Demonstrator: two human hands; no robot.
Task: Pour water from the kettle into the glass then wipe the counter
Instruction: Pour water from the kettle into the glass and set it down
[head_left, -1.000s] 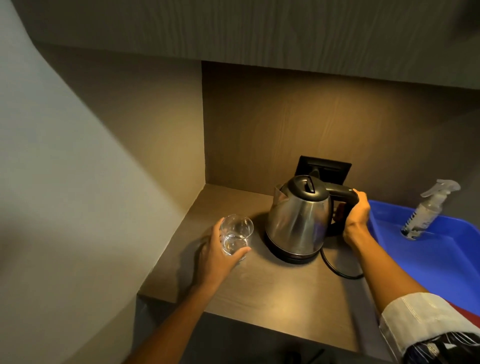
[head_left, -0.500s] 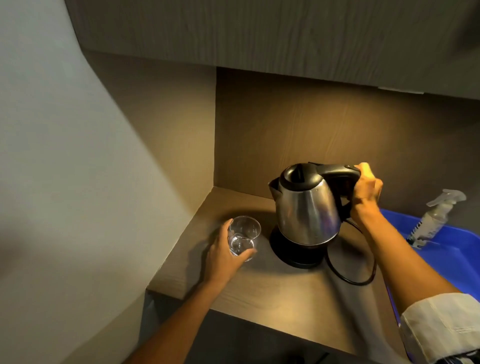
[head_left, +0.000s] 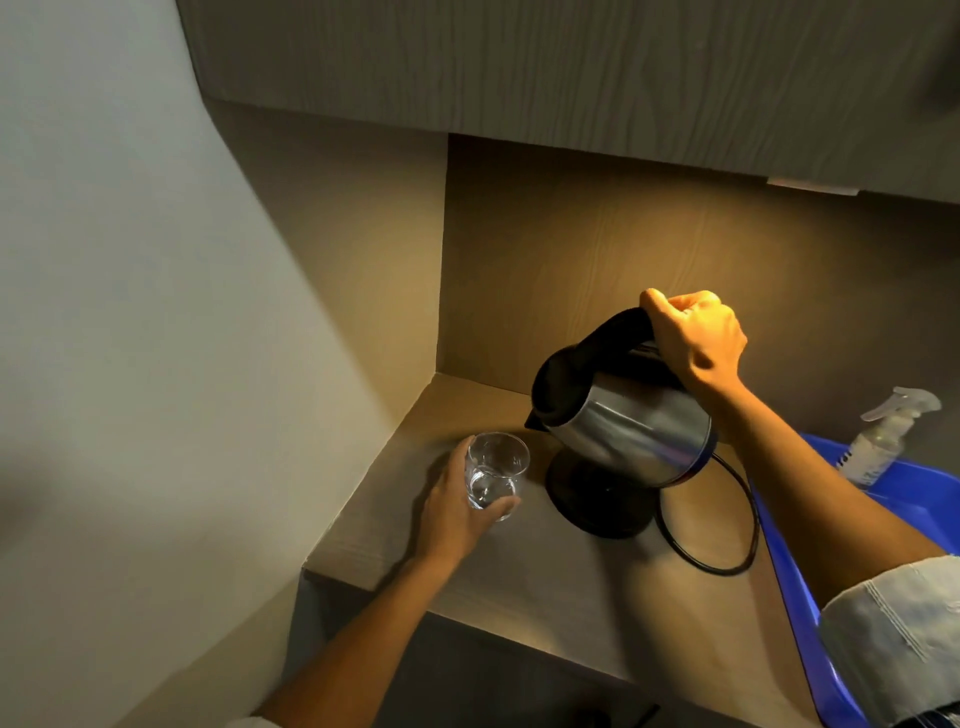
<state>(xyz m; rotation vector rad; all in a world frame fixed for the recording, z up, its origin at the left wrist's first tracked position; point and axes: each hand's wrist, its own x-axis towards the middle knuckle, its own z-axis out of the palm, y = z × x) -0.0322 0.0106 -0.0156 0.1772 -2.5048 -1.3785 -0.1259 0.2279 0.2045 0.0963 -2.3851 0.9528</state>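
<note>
Kettle (head_left: 628, 431) tilted w/ spout over glass (head_left: 493, 470); right hand (head_left: 693, 335) clamped on handle, left hand (head_left: 457, 512) wrapped round glass on counter (head_left: 545, 582).

kettle handle (head_left: 613, 332): your right hand (head_left: 696, 340) covers its rear part.
kettle spout: too dark for you to tell if water runs out.
kettle base (head_left: 597, 499): upper part hidden behind the kettle (head_left: 631, 431).
blue tray (head_left: 795, 613): cut off at the right and bottom edges.
spray bottle (head_left: 883, 441): label too blurred to read.
glass (head_left: 493, 470): near side covered by your left hand (head_left: 452, 512).
</note>
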